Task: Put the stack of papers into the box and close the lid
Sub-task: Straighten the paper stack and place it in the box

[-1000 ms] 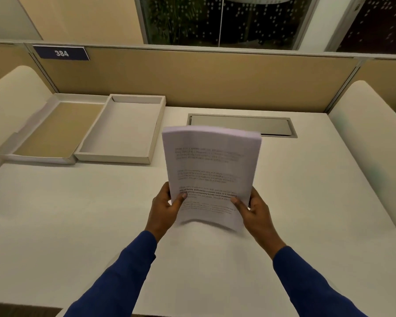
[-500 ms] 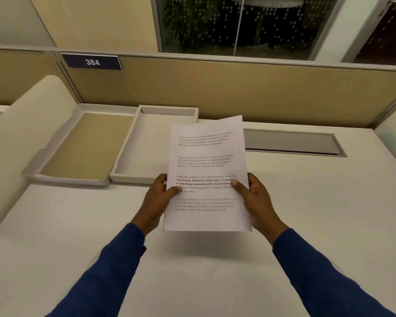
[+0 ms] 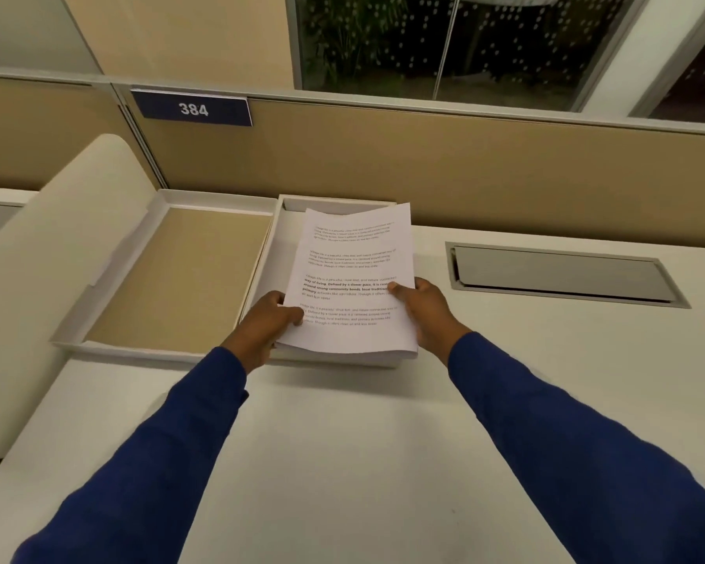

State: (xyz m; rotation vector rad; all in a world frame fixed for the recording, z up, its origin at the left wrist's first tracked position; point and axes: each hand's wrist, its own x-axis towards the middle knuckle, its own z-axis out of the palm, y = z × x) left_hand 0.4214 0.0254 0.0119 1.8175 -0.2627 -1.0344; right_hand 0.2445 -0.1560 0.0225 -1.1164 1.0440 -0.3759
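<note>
A white stack of printed papers (image 3: 353, 274) hangs just above the open white box (image 3: 270, 254) at the back left of the desk, tilted slightly, its near edge over the box's front wall. My left hand (image 3: 267, 319) grips the stack's lower left side, thumb on top. My right hand (image 3: 422, 309) grips its right side the same way. The box's lid (image 3: 180, 278), tan inside, lies flat and open to the left of the box.
A white desk (image 3: 342, 441) spreads in front. A grey cable hatch (image 3: 562, 274) sits to the right of the box. A tan partition (image 3: 465, 173) with a blue "384" plate (image 3: 192, 109) stands behind. A cream side panel (image 3: 37, 278) rises on the left.
Both hands have carried the stack forward and to the left, from above the middle of the desk to over the open box, and lowered it flatter.
</note>
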